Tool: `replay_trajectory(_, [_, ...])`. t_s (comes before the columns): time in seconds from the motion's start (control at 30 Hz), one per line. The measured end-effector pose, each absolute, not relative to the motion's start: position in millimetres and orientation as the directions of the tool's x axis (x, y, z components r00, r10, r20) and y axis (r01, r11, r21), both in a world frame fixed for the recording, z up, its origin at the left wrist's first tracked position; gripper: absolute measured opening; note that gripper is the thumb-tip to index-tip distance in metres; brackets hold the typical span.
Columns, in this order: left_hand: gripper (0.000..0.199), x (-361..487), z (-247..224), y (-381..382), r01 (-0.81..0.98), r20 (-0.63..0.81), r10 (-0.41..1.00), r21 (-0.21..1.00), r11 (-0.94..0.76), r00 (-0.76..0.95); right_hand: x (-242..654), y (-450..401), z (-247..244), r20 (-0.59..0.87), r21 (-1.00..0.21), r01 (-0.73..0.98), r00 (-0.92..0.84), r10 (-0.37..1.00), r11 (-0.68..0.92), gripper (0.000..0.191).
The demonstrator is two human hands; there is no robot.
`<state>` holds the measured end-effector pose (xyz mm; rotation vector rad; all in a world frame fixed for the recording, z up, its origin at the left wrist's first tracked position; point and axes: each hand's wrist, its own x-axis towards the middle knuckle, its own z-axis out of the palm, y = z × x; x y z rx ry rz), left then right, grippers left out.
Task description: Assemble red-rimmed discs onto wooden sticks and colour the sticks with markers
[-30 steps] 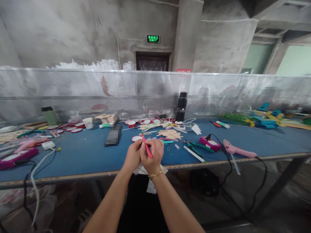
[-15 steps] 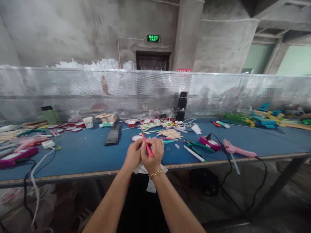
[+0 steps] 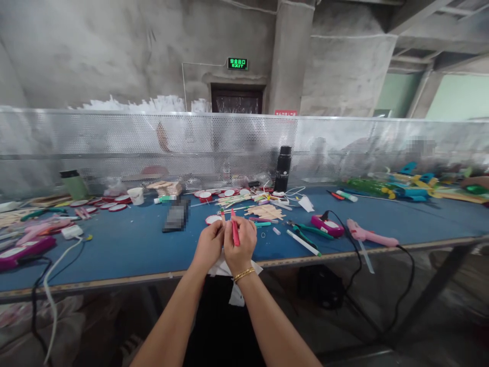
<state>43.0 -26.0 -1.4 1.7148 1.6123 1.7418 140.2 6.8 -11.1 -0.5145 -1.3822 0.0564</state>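
Both hands are close together over the front edge of the blue table. My right hand (image 3: 240,239) is closed around a red marker (image 3: 235,233), its tip pointing up and away from me. Pinched in my left hand (image 3: 209,244) is a narrow wooden stick (image 3: 223,216) with a green and red end; the rest of it is hidden by the fingers. The marker's tip is just right of the stick, a little apart from it. White paper or cloth (image 3: 237,295) lies under the hands. Just beyond them sits a round white piece with a red rim (image 3: 213,219).
Wooden sticks (image 3: 265,211) are piled behind the hands. To the right are a white marker (image 3: 303,242), green-handled pliers (image 3: 305,234), a magenta device (image 3: 326,226) and a pink glue gun (image 3: 370,234). A phone (image 3: 176,215) lies left, a black bottle (image 3: 283,169) stands behind.
The red marker has moved off the stick's end to the right and now points straighter up. The view has shifted slightly.
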Motion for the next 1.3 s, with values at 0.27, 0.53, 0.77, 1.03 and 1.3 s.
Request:
replay_trajectory(0.27, [0.025,43.5,0.1,-26.1,0.473,0.564,0.772,0.788,-0.395,-0.293,141.3,5.7,-11.8,0.912,-0.37,0.175,0.257,0.321,0.912,0.007])
replay_trajectory(0.53, [0.023,46.8,2.7,-28.8,0.451,0.567,0.78,0.788,-0.419,-0.265,141.6,7.5,-12.7,0.93,-0.307,0.151,0.259,0.262,0.94,0.004])
replay_trajectory(0.77, [0.019,45.2,0.1,-27.4,0.449,0.577,0.772,0.783,-0.429,-0.268,141.9,7.9,-12.7,0.945,-0.288,0.179,0.212,0.248,0.941,0.006])
replay_trajectory(1.03, [0.021,44.5,-1.1,-26.9,0.47,0.58,0.764,0.778,-0.417,-0.283,141.6,6.2,-12.0,0.928,-0.335,0.201,0.242,0.285,0.921,0.008])
replay_trajectory(1.3, [0.021,41.6,-4.8,-24.3,0.467,0.584,0.761,0.776,-0.424,-0.28,141.9,6.3,-11.3,0.935,-0.316,0.2,0.229,0.27,0.927,0.007])
